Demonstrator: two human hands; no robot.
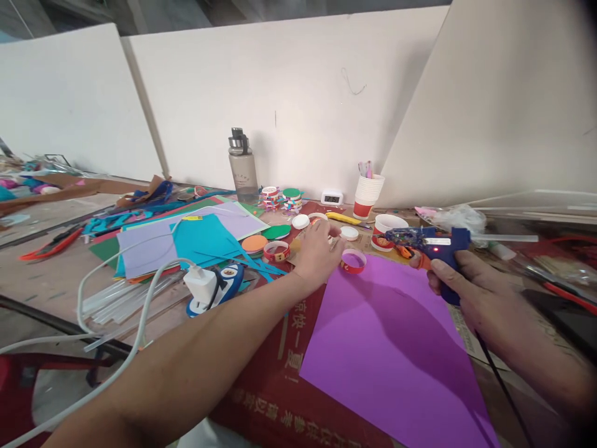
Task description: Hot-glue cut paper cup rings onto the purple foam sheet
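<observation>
My right hand (471, 283) is wrapped round a blue hot glue gun (441, 249). Its small red light is lit, and a clear glue stick (506, 238) sticks out of its back. My left hand (319, 249) reaches over the work area, fingers bent and slightly apart, with nothing visible between them. Just beyond its fingers is a red paper ring (317, 220), partly hidden by the hand. Close by lie a white disc (349, 233) and another red ring (353, 267), which rests on a purple sheet (392, 348). A third red ring (276, 251) lies left of the hand.
A paper cup (389, 225) stands near the glue gun's nozzle. Behind are stacked cups (368, 193), a clock (331, 198) and a bottle (243, 168). Coloured sheets (205, 239), a power strip (228, 283) and white cables (144, 298) lie on the left.
</observation>
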